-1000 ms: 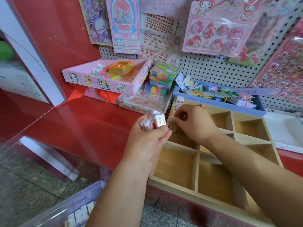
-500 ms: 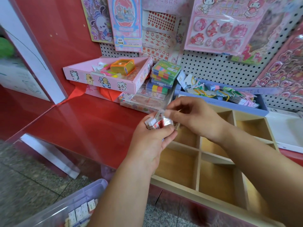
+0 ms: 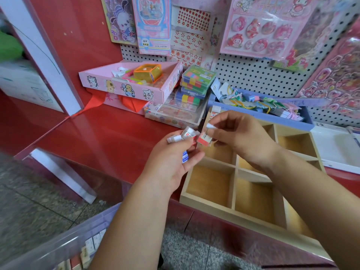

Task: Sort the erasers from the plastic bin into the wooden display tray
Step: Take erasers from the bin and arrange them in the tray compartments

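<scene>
At bottom left, nearest, only the clear wall and rim of the bin (image 3: 58,244) show. A few wrapped erasers (image 3: 93,243) lie inside, blurred. Grey floor (image 3: 29,201) shows beside it.

Further in, the left hand (image 3: 171,164) is up over the red surface (image 3: 107,137), just off the tray's left edge. Its fingers are curled round a bunch (image 3: 185,134) of small erasers in white, red and blue wrappers; the count can't be told. The right hand (image 3: 239,133) is level with it, above the tray's far-left part. Thumb and forefinger pinch one eraser (image 3: 204,138) in a red-and-white wrapper, and the other fingers are bent. That eraser sits just beside the bunch, about touching it.

Under both arms the wooden tray (image 3: 224,210) lies flat on the surface, split by dividers into square compartments. Its near rim overhangs the front edge of the surface. Something small with a label stands at the tray's far-left corner, partly hidden by the right hand.

Behind the tray is a blue tray (image 3: 259,116) of mixed stationery, with a white tray (image 3: 335,147) to its right. Left of it stand stacked cases (image 3: 196,82) of colour strips, then a pink box (image 3: 126,87) holding an orange item. At the back, the pegboard (image 3: 253,75) carries hanging sticker sheets (image 3: 259,28).
</scene>
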Motion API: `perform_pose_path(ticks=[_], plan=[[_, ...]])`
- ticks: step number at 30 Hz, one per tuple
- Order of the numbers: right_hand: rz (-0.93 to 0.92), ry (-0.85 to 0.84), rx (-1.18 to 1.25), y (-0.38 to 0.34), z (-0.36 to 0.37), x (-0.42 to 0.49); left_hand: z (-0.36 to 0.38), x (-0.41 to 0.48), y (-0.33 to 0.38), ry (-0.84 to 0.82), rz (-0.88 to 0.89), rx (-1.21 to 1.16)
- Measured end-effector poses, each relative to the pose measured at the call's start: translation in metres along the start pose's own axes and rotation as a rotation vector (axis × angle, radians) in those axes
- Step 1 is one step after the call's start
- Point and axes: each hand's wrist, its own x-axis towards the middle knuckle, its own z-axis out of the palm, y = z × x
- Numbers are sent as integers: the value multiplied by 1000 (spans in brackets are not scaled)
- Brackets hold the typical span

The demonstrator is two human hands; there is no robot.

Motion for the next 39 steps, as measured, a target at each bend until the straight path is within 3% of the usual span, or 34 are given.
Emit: perform_pose_path(ticks=[2,4,9,14,19,21,25,27,33,39], plan=[[4,45,-53,2,-2,-8,-5,-1,3,43,3,-16],[19,-18,-202,8,-2,-18,-9,-3,6,73,15,-40],[-132,-61,-766,17,16,-37,-13,-7,10,75,10,-60],[-279,16,-908,27,29,-34,-14,-8,11,74,4,-49],[-219,17,-974,26,30,-32,-13,-8,11,66,4,-47],[-161,6,-883,22,27,-32,-12,-8,11,57,-1,-48],[-61,164,-419,10,18,-24,-10,-8,11,8,-13,-47],[-15,150,-241,4,16,-17,-9,-9,11,-28,-24,-44],[-10,-118,-117,-3,21,-10,-2,-14,8,-151,-74,60],[25,-23,-59,-1,6,-12,-5,-15,10,-80,-47,73]])
